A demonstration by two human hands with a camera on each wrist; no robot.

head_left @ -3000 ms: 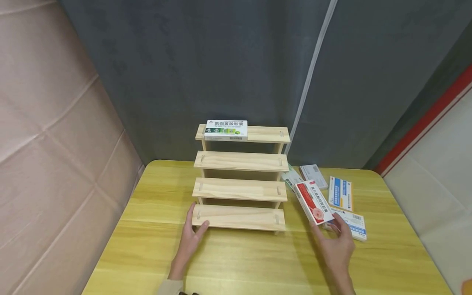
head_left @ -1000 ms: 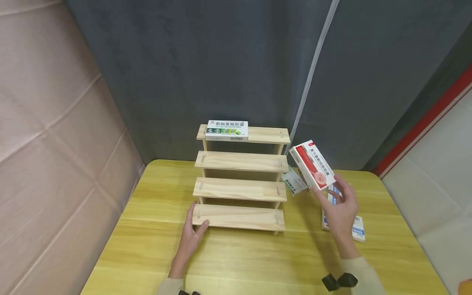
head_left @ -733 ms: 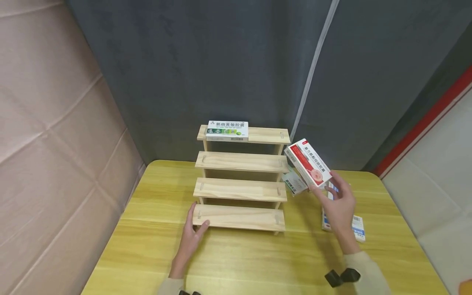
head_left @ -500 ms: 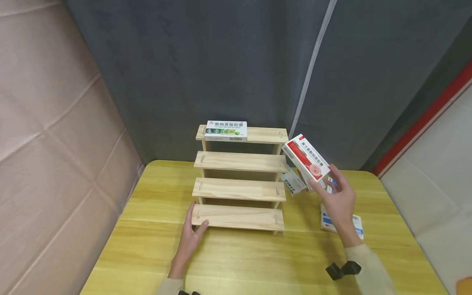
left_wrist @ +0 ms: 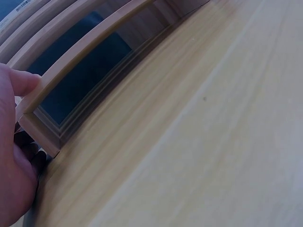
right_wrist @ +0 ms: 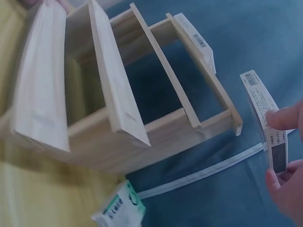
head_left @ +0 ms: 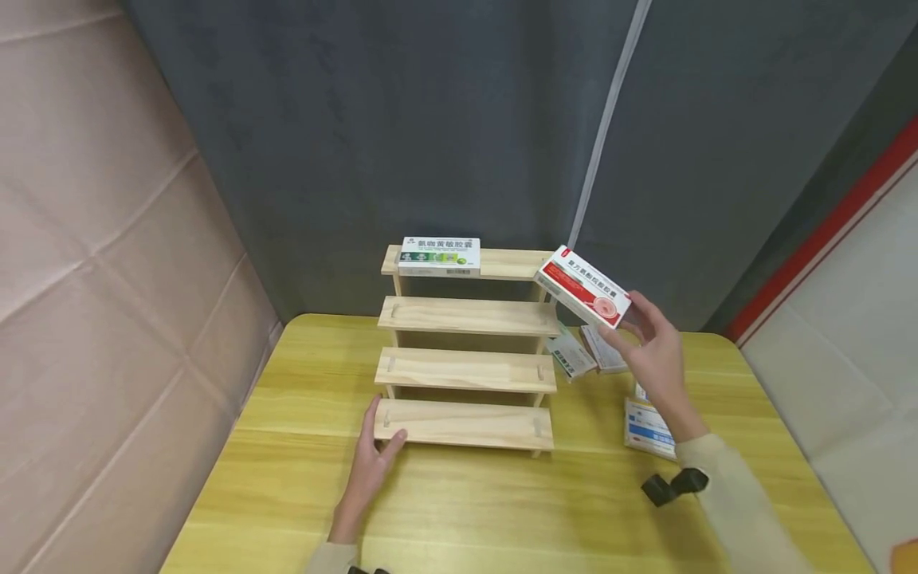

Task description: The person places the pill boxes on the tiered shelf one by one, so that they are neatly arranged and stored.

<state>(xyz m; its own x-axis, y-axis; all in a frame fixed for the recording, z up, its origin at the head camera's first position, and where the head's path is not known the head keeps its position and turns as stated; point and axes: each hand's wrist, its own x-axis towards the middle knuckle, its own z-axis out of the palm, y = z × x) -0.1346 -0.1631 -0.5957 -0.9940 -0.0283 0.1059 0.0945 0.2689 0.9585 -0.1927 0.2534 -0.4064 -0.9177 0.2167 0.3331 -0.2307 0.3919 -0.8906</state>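
Observation:
A pale wooden step rack (head_left: 466,368) with stepped shelves stands on the table. My left hand (head_left: 369,462) grips the left end of its lowest shelf, thumb over the front edge; in the left wrist view the fingers curl behind the end. A white and green medicine box (head_left: 440,257) lies on the left of the top shelf. My right hand (head_left: 654,351) pinches a red and white medicine box (head_left: 582,285) by its near end, tilted, in the air by the top shelf's right end. In the right wrist view this box (right_wrist: 262,101) appears apart from the rack.
Right of the rack, a green and white box (head_left: 571,353) and a pale box (head_left: 602,349) lie on the table (head_left: 488,518). A blue and white box (head_left: 649,429) lies nearer, partly hidden by the right arm. A dark curtain (head_left: 430,119) hangs behind the rack.
My right hand has lifted the red and white box from above the other boxes, up and left to the top shelf's right end. The left hand has stayed on the rack.

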